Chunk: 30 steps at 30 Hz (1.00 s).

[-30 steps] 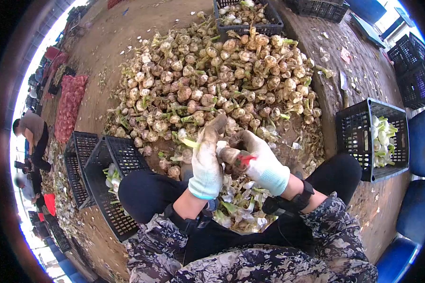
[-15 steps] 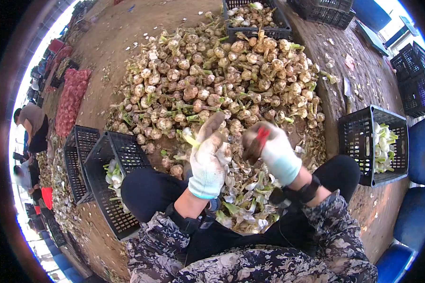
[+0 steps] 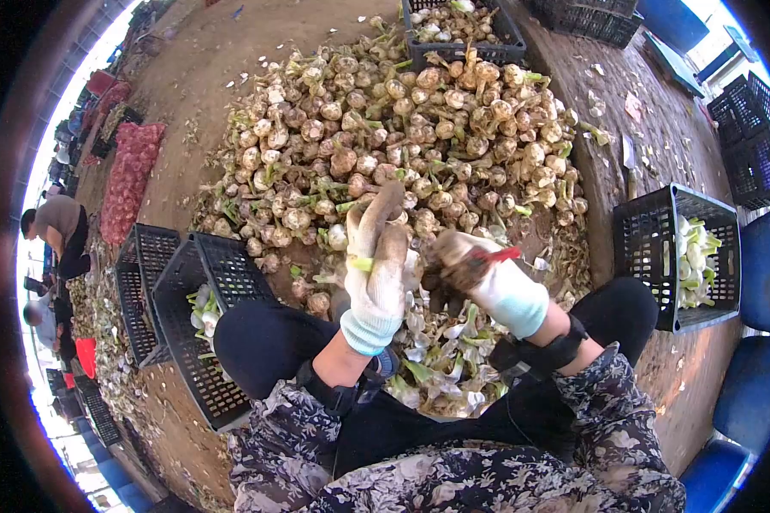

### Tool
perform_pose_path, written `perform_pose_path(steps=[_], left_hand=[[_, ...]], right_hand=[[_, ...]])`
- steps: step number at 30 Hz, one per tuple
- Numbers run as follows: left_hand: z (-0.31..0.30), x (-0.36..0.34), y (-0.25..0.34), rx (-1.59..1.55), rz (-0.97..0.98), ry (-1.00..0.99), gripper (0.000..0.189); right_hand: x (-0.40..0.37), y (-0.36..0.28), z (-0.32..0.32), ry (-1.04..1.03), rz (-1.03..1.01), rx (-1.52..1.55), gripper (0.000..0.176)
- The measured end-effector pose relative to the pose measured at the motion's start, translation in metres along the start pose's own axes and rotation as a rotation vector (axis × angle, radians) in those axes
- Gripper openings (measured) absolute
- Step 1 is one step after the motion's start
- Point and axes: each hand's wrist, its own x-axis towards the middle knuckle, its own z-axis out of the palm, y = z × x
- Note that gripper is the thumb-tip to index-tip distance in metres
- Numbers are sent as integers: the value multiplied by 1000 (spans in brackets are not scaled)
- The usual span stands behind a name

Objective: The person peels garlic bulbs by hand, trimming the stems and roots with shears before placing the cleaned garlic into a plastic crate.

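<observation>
Both my hands wear dirty white work gloves. My left hand (image 3: 375,261) grips a garlic bulb (image 3: 340,237) by its green stalk, low over my lap. My right hand (image 3: 481,275) is closed on red-handled shears (image 3: 494,256), their blades close to the bulb's right side. A big pile of unpeeled garlic bulbs (image 3: 402,137) lies on the dirt floor just beyond my hands. Cut stalks and skins (image 3: 441,363) are heaped between my knees.
A black crate (image 3: 672,256) with trimmed garlic stands at my right, two black crates (image 3: 180,316) at my left, another crate (image 3: 458,30) beyond the pile. More stacked crates (image 3: 753,141) and blue chairs (image 3: 766,274) at right. A red mesh sack (image 3: 128,179) and other people (image 3: 60,235) at far left.
My left hand has turned the bulb and lifted slightly. My right hand, which swung up and away with the shears, has come back down beside the bulb.
</observation>
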Motion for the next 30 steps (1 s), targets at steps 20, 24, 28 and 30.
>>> perform_pose_path(steps=[20, 24, 28, 30], left_hand=[[5, 2, -16, 57, 350, 110, 50], [9, 0, 19, 151, -64, 158, 45], [17, -3, 21, 483, 358, 67, 44], [20, -5, 26, 387, 323, 64, 45]], right_hand=[[1, 17, 3, 85, 161, 284, 14], [-5, 44, 12, 253, -167, -249, 30], [4, 71, 60, 657, -195, -99, 24], [9, 76, 61, 732, -82, 150, 17]])
